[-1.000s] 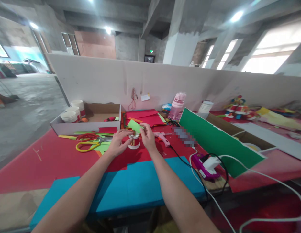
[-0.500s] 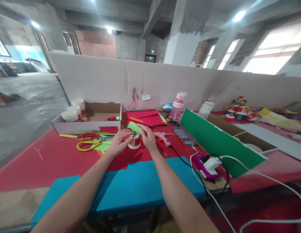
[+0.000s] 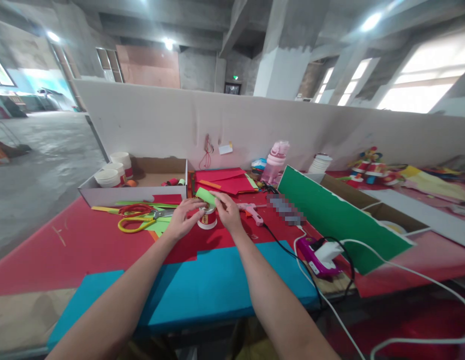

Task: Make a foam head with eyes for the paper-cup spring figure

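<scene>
A white paper cup with a red band (image 3: 207, 219) stands upside down on the red table cover, between my two hands. Over its top lies a bright green paper piece (image 3: 205, 195), curved at its edge. My right hand (image 3: 227, 211) pinches the right side of the green paper. My left hand (image 3: 186, 217) has its fingers bent against the cup's upper left side; the fingertips partly hide the cup top. Yellow-handled scissors (image 3: 137, 223) lie left of my left hand, and a pink glue gun (image 3: 252, 212) lies right of my right hand.
A white box (image 3: 133, 196) with stacked cups stands at the left. Red paper sheets (image 3: 225, 180) and a pink bottle (image 3: 275, 162) are behind. Blue sheets (image 3: 202, 290) lie in front; a purple power strip (image 3: 318, 260), cables and a green-sided box (image 3: 337, 220) are right.
The green paper has tilted and now looks more curved, its visible face narrower. My right fingers have shifted slightly left with it; my left hand is nearly still.
</scene>
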A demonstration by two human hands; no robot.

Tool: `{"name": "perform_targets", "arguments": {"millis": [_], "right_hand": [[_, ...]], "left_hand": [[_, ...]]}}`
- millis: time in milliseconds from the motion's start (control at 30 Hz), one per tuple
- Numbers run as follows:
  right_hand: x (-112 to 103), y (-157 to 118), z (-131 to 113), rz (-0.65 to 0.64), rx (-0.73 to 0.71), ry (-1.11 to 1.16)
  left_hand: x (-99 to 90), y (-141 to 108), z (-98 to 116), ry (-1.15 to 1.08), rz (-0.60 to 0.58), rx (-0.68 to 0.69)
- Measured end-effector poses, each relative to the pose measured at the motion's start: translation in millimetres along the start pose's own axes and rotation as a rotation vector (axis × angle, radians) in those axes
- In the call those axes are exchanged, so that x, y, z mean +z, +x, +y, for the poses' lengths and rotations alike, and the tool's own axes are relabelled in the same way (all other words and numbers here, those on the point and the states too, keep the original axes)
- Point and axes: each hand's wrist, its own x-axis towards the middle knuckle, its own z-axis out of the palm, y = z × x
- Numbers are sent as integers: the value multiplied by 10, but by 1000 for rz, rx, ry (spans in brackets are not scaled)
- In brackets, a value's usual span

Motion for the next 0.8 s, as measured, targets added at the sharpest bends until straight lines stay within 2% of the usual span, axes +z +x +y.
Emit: {"name": "perform_targets", "arguments": {"millis": [800], "right_hand": [[12, -1, 5, -12, 1, 12]], "left_hand": [[6, -9, -14, -19, 3, -6]]}}
